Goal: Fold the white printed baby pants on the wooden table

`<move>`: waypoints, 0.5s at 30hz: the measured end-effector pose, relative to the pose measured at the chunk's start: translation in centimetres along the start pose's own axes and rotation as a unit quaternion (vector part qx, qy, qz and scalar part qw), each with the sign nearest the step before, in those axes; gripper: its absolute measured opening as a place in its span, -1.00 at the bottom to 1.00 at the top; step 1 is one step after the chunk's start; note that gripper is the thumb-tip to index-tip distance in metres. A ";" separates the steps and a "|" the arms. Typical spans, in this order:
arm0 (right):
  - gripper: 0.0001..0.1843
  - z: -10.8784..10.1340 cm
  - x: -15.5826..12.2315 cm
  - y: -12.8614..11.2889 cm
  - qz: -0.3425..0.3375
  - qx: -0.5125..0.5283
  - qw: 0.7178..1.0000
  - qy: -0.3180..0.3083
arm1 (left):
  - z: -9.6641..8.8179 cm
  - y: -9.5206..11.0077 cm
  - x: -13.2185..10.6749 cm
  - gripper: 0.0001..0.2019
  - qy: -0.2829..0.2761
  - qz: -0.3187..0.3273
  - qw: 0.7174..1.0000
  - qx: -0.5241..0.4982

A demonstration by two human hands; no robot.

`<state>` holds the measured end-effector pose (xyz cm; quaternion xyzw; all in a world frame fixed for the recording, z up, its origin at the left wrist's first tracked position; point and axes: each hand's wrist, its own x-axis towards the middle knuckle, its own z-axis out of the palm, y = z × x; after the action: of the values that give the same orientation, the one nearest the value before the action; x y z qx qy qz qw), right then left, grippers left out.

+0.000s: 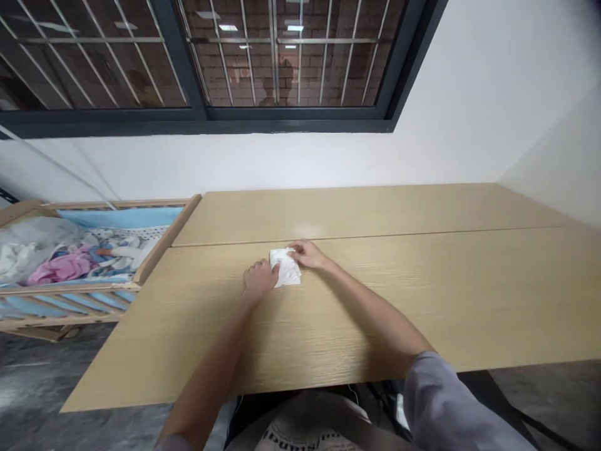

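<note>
A small, creased white packet (pixel 285 268) with faint marks on it is on the wooden table, between my two hands. My left hand (pixel 261 277) is at its left edge, fingers curled and the thumb pressed onto the packet. At the upper right corner, my right hand (pixel 306 254) pinches the packet between thumb and fingers. Whether it is soft paper or a wrapped pack I cannot make out.
The table (pixel 422 288) has a seam running across it towards the back. To the left stands a wooden crib (pixel 70 288) holding cloths and a pink garment (pixel 63 266). Behind are a white wall (pixel 282 160) and a barred window (pixel 291 119).
</note>
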<state>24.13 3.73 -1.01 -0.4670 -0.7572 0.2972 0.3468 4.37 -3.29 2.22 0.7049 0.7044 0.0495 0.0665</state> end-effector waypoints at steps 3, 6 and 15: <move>-0.69 0.8 -0.7 -0.6 0.008 -0.004 1.000 0.005 | -0.3 0.5 0.6 -0.60 -0.032 0.010 0.999 -0.022; -0.74 1.6 -2.1 -2.1 0.016 -0.017 0.999 0.032 | -1.4 0.2 -0.4 -0.69 -0.052 0.029 0.997 -0.046; -0.79 6.2 -11.0 -14.5 0.023 0.133 0.983 -0.121 | -8.9 -7.6 -13.1 -0.74 -0.095 0.122 0.980 -0.129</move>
<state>15.43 -12.73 3.89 -0.3945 -0.7361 0.4581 0.3045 -4.59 -16.21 10.10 0.7725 0.5913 0.0809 0.2168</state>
